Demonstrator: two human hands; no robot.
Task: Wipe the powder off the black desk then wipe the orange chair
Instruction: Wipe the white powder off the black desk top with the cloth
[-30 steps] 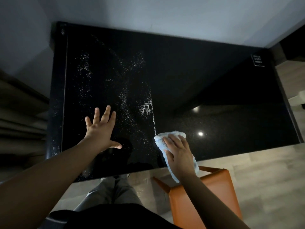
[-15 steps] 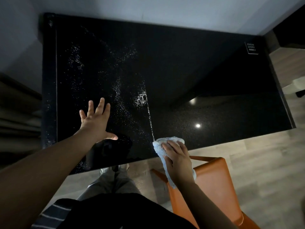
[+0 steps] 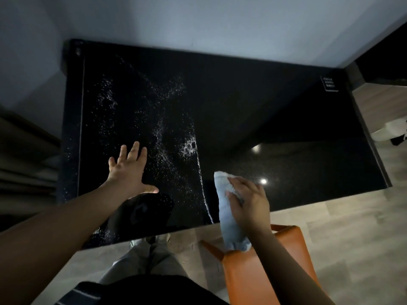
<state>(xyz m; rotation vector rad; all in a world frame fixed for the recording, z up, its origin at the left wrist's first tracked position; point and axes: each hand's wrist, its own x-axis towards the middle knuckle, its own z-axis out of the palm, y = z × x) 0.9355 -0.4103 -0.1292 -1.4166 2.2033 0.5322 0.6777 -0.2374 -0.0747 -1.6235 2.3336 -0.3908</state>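
The right hand [image 3: 248, 201] grips the pale blue folded cloth [image 3: 226, 216] at the near edge of the glossy black desk [image 3: 275, 111]; the left hand [image 3: 128, 170] lies spread flat. The scattered white powder [image 3: 163, 133] covers the left half, so strokes should overlap leftward with even pressure; in this dim light some specks perhaps hide. The orange padded chair [image 3: 264, 274] stands near right

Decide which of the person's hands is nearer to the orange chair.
Right. The right hand, holding a cloth, is at the desk's near edge just above the chair; the left hand lies flat on the desk, farther off to the left.
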